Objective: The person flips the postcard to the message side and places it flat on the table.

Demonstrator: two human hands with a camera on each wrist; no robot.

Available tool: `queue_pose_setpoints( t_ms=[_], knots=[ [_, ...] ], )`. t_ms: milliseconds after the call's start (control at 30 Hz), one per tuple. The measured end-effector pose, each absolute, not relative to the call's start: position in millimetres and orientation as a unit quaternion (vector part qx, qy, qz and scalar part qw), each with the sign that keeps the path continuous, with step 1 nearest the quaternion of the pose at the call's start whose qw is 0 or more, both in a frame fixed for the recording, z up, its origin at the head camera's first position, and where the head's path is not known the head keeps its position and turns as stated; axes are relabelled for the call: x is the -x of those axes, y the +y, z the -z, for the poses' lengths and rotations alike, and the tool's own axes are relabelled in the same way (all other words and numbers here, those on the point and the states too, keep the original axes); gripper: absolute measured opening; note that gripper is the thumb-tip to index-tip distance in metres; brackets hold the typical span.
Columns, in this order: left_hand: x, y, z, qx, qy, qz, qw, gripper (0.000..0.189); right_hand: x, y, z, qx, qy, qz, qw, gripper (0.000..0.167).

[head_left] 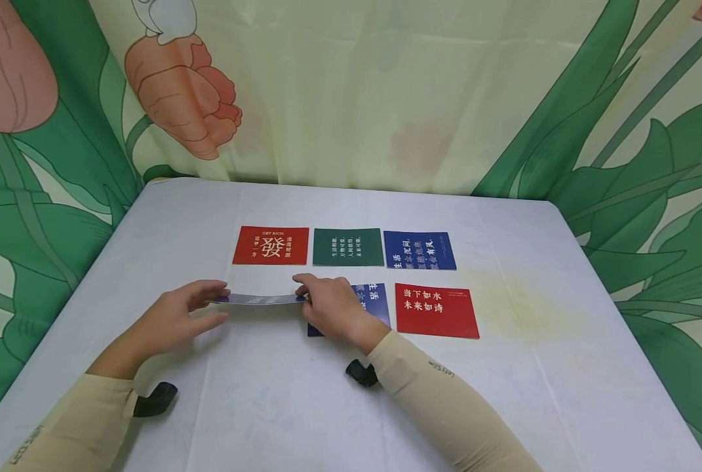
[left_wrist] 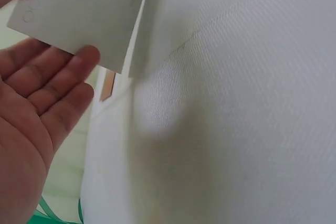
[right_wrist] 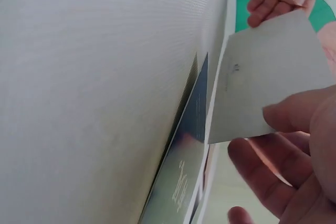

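A postcard (head_left: 262,300) is held up off the table, nearly edge-on in the head view, its printed face bluish. Its pale back (right_wrist: 273,66) shows in both wrist views. My right hand (head_left: 334,311) pinches its right end, thumb on the pale back and fingers behind. At the other end, my left hand (head_left: 176,316) has its fingertips at the card's edge, fingers fairly straight and thumb apart. Partly beneath the right hand lies a blue card (head_left: 375,303). To its right is a red card (head_left: 436,311) with white characters.
Behind them, a row holds a red card (head_left: 271,246), a green card (head_left: 348,247) and a blue card (head_left: 419,250). All lie on a white-covered table (head_left: 280,406). A floral curtain (head_left: 356,98) hangs beyond the table's far edge.
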State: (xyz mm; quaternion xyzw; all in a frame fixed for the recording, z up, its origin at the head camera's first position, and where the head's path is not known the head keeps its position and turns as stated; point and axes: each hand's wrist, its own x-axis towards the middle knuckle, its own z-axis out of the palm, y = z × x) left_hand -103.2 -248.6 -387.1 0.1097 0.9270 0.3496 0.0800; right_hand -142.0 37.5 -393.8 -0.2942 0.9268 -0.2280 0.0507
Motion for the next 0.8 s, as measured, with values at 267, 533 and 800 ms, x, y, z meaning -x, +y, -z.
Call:
queue_pose_setpoints(
  t_ms=[267,533,800],
  knots=[
    [104,-247,388,-0.075,0.932,-0.354,-0.004,0.052,141,41,396,0.292,0.896,0.336,0.0,0.043],
    [105,-240,384,-0.022,0.923,-0.383,-0.023,0.056,137,41,396,0.266,0.864,0.427,-0.009,0.041],
    [104,-236,386,-0.03,0.904,-0.418,-0.089,0.03,135,40,393,0.247,0.85,0.465,-0.018,0.024]
  ],
)
